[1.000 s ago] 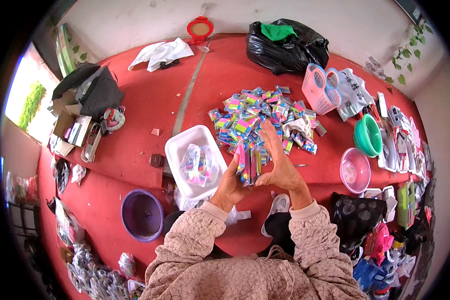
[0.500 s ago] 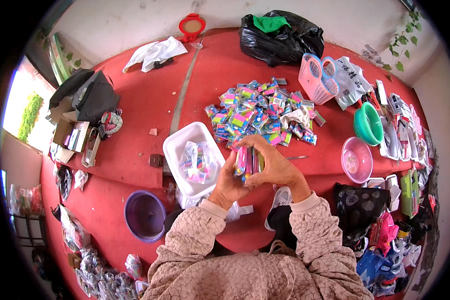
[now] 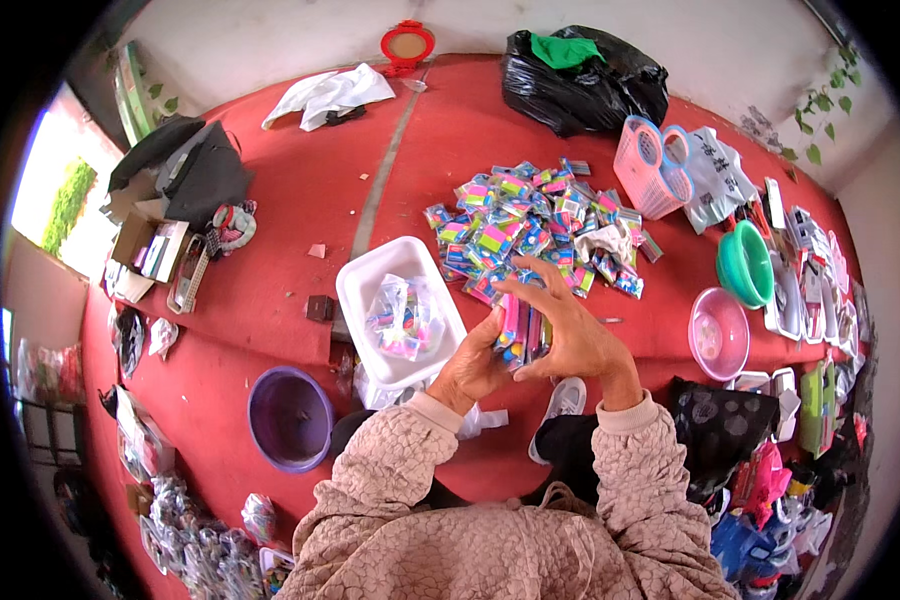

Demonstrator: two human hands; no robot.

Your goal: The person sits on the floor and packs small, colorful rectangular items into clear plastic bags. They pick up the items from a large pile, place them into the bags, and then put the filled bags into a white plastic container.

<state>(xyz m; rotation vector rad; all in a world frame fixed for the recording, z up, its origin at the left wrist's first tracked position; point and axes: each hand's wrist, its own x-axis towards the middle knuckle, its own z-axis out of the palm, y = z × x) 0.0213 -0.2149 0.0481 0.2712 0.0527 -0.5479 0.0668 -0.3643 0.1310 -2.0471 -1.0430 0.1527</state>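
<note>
Between my two hands is a stack of small colourful packets [image 3: 518, 332], pink, blue and yellow at their edges, standing on edge side by side. My left hand [image 3: 468, 368] is closed round the stack's left side and lower end. My right hand [image 3: 585, 340] curves round the right side, thumb at the near end and fingers arched over the far end. Just beyond lies a loose heap of similar flat packets [image 3: 490, 238] in clear wrap. Left of my hands, a white plastic tub [image 3: 353, 290] holds a clear bag of colourful pieces [image 3: 405, 325].
A purple basin [image 3: 290, 462] stands at lower left. To the right are a pink basin [image 3: 718, 335], green bowls [image 3: 745, 263] and a pink basket [image 3: 642, 180]. A black plastic bag [image 3: 580, 100] sits by the far wall. Red cloth covers the raised surface, which has a front edge.
The view has shifted slightly, so most things sit a little farther right. My right fingers have spread and lifted somewhat from the far end of the stack, which stays between my hands.
</note>
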